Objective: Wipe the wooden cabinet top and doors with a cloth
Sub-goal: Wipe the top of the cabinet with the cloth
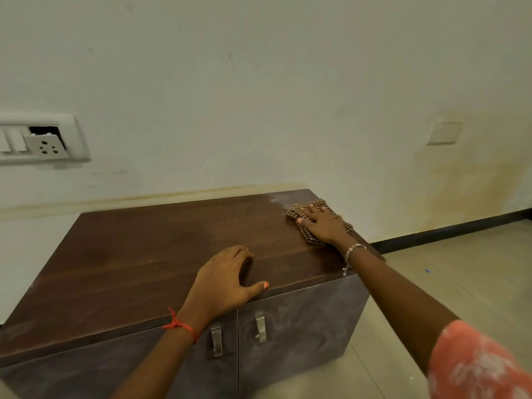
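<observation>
A low cabinet with a dark wooden top (138, 254) stands against the wall. Its two grey-brown doors (299, 326) are closed, each with a metal handle. A brown checked cloth (298, 210) lies flat on the top's far right corner. My right hand (322, 223) presses on the cloth with fingers spread. My left hand (221, 280) rests on the front edge of the top, fingers apart, holding nothing. A pale dusty patch (283, 198) shows on the wood just behind the cloth.
A white wall rises directly behind the cabinet. A switch and socket plate (37, 139) is on the wall at left, a blank plate (444, 133) at right. Beige tiled floor (460, 283) lies to the right, with a dark skirting strip along the wall.
</observation>
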